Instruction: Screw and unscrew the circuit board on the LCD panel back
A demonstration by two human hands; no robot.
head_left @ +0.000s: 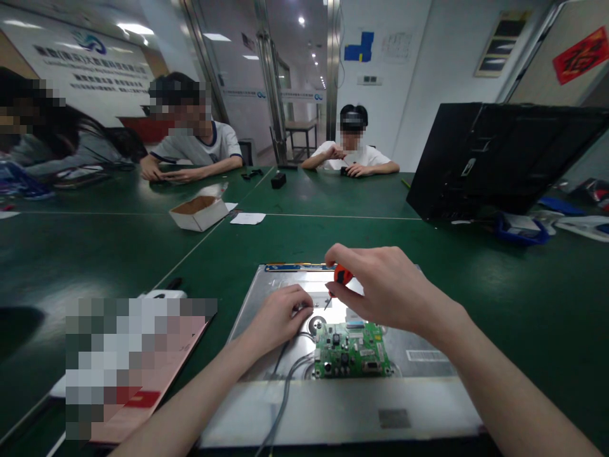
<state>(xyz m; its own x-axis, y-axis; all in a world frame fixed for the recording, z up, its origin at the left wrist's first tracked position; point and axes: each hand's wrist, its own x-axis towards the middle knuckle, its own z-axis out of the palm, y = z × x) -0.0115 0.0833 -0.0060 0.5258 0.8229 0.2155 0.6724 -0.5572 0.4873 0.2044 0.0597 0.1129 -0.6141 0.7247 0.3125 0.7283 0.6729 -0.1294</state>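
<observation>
A flat metal display panel (342,412) lies on the green table, with a green circuit board (352,350) at its middle. My right hand (380,279) grips a small screwdriver (342,275) by its orange and black handle. The thin shaft points down and left toward the panel, above the board. Just left of the tip, my left hand (285,311) rests over the panel with its fingers curled together; what they hold, if anything, is hidden. Grey cables (285,387) run from the board's left side toward the near edge. A narrow blue circuit strip (297,268) lines the far edge.
A pink booklet (166,374) with a blurred-out area lies at left. Farther off are an open white box (200,212), a paper (248,218) and a small black block (278,181). A large black monitor (495,158) stands at right beside a blue tray (521,228). Several people sit across the table.
</observation>
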